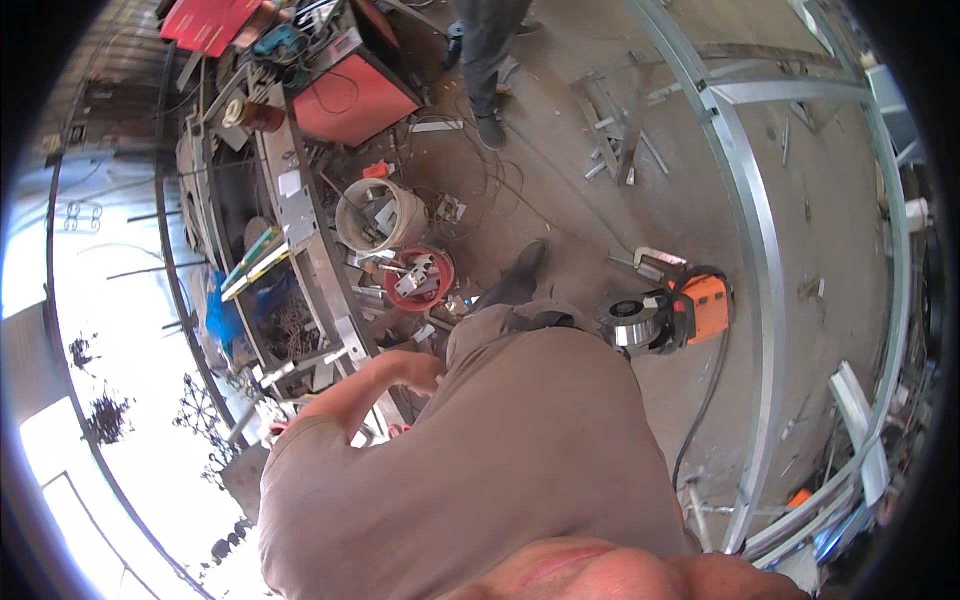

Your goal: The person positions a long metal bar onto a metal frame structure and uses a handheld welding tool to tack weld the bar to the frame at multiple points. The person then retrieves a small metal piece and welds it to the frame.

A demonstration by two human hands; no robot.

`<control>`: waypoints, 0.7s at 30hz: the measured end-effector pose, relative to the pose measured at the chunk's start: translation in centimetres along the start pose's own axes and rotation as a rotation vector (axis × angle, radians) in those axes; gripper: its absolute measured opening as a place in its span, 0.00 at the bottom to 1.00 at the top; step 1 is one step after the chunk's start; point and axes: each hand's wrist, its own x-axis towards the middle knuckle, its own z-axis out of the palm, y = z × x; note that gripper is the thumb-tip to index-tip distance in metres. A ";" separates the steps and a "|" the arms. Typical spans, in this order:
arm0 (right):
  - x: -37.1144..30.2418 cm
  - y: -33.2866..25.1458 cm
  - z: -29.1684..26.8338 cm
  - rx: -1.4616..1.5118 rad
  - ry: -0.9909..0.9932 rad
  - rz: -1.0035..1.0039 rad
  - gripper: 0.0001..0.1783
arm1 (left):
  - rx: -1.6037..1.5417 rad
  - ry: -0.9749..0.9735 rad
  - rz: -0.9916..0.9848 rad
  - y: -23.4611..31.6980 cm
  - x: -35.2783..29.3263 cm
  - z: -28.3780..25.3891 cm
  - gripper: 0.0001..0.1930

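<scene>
One white bucket point(411, 218), one red bucket point(449, 274), both holding metal pieces point(417, 275); left hand point(423, 372): fingers' grip unclear.

Left hand point(425, 372): your fingertips are hidden at the shirt point(500, 430), so you cannot tell whether your grip holds anything.
Right hand: out of your view.
Other person's legs point(485, 60): cut off above by the far edge.
White bucket point(410, 217), red bucket point(449, 288): metal scraps inside too small for you to identify.
Cable point(706, 405): near end hidden behind you.
Metal frame point(765, 240): far end cut off.
</scene>
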 end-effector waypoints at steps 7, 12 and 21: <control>1.7 2.9 -3.4 -0.096 -0.009 -0.076 0.21 | -0.208 0.150 0.151 3.0 -0.1 10.4 0.29; 0.4 6.1 -3.9 -0.127 -0.002 -0.107 0.22 | -0.380 0.150 0.192 3.9 1.3 17.6 0.30; -3.7 10.2 -2.2 -0.126 0.025 -0.121 0.22 | -0.259 -0.041 -0.073 5.8 0.1 18.9 0.30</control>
